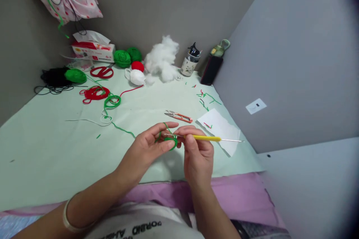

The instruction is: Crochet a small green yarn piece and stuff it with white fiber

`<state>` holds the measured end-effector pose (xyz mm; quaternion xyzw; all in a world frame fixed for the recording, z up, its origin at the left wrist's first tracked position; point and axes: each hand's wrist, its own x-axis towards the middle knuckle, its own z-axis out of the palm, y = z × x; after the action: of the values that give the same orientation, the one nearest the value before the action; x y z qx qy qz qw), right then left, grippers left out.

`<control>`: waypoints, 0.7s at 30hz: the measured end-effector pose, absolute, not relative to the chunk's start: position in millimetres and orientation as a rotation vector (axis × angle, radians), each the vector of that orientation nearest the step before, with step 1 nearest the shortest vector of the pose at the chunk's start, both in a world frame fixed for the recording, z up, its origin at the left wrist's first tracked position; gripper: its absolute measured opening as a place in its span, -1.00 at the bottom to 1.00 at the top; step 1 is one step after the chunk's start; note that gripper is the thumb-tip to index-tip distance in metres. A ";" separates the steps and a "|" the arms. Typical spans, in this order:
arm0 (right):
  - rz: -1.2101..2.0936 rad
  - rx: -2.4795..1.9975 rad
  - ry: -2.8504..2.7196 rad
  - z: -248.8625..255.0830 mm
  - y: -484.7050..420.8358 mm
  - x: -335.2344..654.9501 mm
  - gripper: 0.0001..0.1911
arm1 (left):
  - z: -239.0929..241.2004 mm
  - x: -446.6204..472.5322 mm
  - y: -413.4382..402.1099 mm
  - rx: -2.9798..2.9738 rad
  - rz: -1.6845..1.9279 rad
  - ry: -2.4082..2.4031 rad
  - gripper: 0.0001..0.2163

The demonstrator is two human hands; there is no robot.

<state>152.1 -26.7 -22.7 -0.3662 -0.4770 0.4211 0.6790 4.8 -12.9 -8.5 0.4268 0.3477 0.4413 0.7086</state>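
Between thumb and fingers, my left hand (150, 143) pinches a small green crochet piece (171, 143), with green yarn looped over the index finger. From there a green yarn strand (122, 129) runs back left to a loose green coil (112, 101). My right hand (198, 153) grips a crochet hook (206, 138) by its yellow handle, the fingers closed round it. The hook's thin metal tip reaches left to the green piece; whether it passes through a stitch I cannot tell. Its other metal end points right, over a torn white paper (221, 130).
Orange thread snips (179, 116) lie just beyond my hands. Farther back are red scissors (101, 72), red yarn (95, 93), yarn balls (122, 58), white stuffing (162, 59), a tissue box (94, 51), a pen cup (190, 63) and a dark phone (211, 70). Grey walls enclose the table's back and right.
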 end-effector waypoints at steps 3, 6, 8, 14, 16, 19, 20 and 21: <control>0.998 -0.795 -1.114 -26.4 -27.5 155.2 -0.85 | -10.1 4.3 -15.9 1.296 1.145 0.982 -0.60; 1.023 -0.732 -1.183 -27.7 -29.3 159.7 -0.85 | -13.2 0.1 -17.3 1.588 1.267 1.075 -0.54; 1.022 -0.715 -1.233 -28.1 -31.0 162.1 -0.85 | -15.8 -3.0 -17.7 1.682 1.325 1.039 -0.52; 0.980 -0.726 -1.349 -26.5 -36.6 164.6 -0.85 | -18.4 -7.3 -18.5 1.740 1.358 0.949 -0.50; 0.952 -0.743 -1.357 -25.0 -38.2 164.7 -0.84 | -15.5 -6.8 -18.6 1.700 1.331 0.977 -0.54; 0.894 -0.779 -1.383 -23.4 -39.1 163.8 -0.83 | -10.6 -4.8 -17.9 1.561 1.230 0.993 -0.57; 0.885 -0.793 -1.379 -23.4 -38.8 163.2 -0.83 | -9.7 -3.9 -17.3 1.501 1.176 0.985 -0.56; 0.887 -0.805 -1.358 -23.7 -38.0 162.6 -0.83 | -9.3 -3.1 -16.6 1.446 1.123 0.973 -0.55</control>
<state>162.6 -38.0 -23.7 -0.3496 -0.5900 0.3854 0.6173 -3.1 -16.6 -9.3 0.6002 0.4041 0.4662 0.5090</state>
